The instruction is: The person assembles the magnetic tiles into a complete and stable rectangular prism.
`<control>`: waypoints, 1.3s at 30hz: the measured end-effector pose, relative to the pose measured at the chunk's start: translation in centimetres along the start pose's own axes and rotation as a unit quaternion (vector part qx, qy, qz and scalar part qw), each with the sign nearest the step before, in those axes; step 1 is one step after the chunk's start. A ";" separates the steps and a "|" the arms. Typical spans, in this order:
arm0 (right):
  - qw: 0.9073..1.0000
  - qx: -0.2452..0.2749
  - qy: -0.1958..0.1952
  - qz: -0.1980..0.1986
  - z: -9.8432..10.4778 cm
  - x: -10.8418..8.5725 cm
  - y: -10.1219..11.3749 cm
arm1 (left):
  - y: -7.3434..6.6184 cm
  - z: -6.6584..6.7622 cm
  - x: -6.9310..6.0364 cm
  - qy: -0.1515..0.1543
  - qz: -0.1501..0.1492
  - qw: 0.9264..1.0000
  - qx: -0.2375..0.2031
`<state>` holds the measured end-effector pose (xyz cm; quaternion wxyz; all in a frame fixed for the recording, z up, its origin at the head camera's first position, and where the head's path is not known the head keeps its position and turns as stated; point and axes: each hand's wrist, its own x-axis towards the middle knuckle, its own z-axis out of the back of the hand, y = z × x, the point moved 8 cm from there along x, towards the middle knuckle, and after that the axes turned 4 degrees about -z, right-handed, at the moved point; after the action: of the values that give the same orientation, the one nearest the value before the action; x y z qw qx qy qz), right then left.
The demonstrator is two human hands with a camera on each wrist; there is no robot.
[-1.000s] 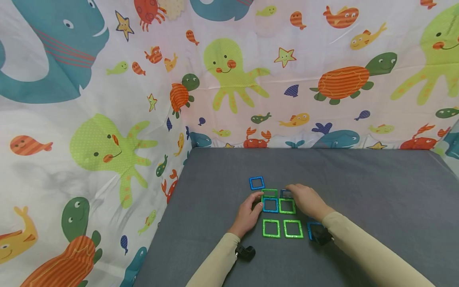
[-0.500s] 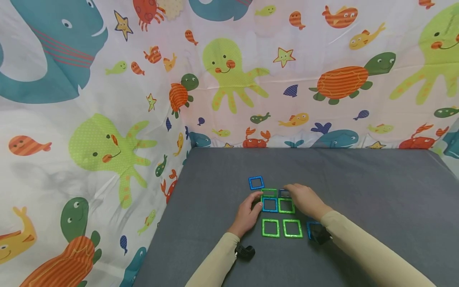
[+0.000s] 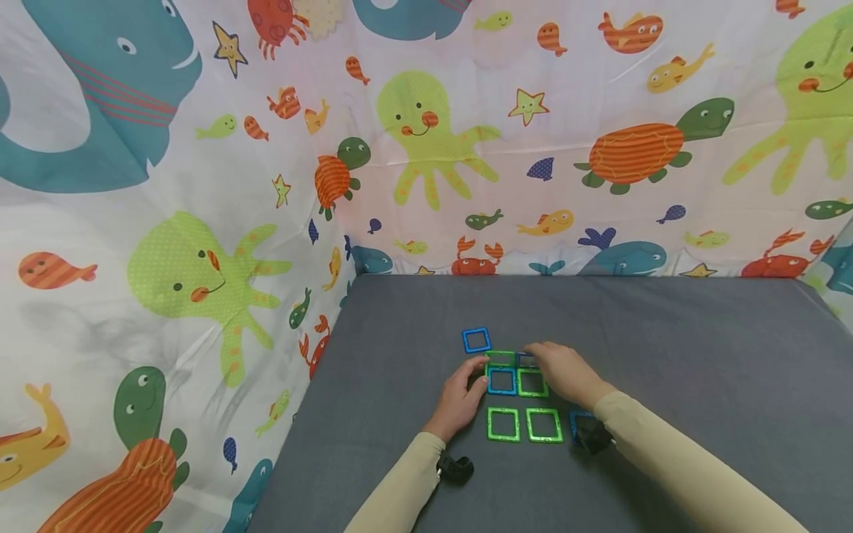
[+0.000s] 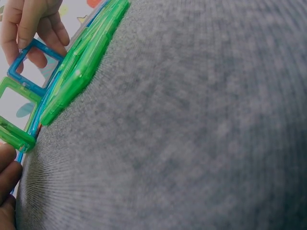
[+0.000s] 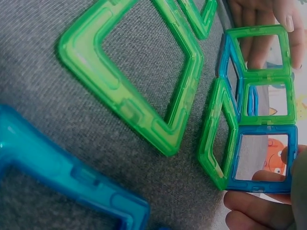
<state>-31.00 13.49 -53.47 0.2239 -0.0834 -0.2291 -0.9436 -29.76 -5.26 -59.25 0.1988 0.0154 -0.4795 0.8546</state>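
Note:
Two magnetic square tiles, one blue (image 3: 503,393) and one green (image 3: 533,395), lie flat side by side. Along the blue one's left and back edges stand green tiles, a left tile (image 5: 261,31) and a back tile (image 5: 249,103). My right hand (image 3: 568,372) pinches an upright blue tile (image 5: 264,129) at its outer side, behind the flat green tile; its inner edge meets the back green tile. My left hand (image 3: 461,396) rests beside the left green tile, fingers touching its outer face. Part of the upright blue tile is hidden by the right hand in the head view.
Two loose green tiles, a left one (image 3: 503,438) and a right one (image 3: 545,439), lie in front. A blue tile (image 3: 575,428) lies partly under the right wrist's camera. Another blue tile (image 3: 476,350) sits at the back left. Patterned cloth walls (image 3: 440,244) border the grey table (image 3: 700,348).
My right hand has shifted slightly left with the upright blue tile, closing the gap to the back green tile. The left hand stays in place.

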 end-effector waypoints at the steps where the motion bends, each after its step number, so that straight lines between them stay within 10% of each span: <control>1: 1.000 0.001 0.001 0.001 0.0 0.0 0.0 | 0.0 0.0 0.0 0.000 0.001 1.000 -0.002; 39: 0.998 -0.045 0.010 -0.045 3.0 -7.8 -5.8 | -0.4 0.2 -0.3 -0.005 -0.009 1.000 -0.007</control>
<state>-26.57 22.53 -55.15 0.1793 -0.0733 -0.1880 -0.9629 -29.41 -5.31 -58.91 0.2044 0.0225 -0.4867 0.8490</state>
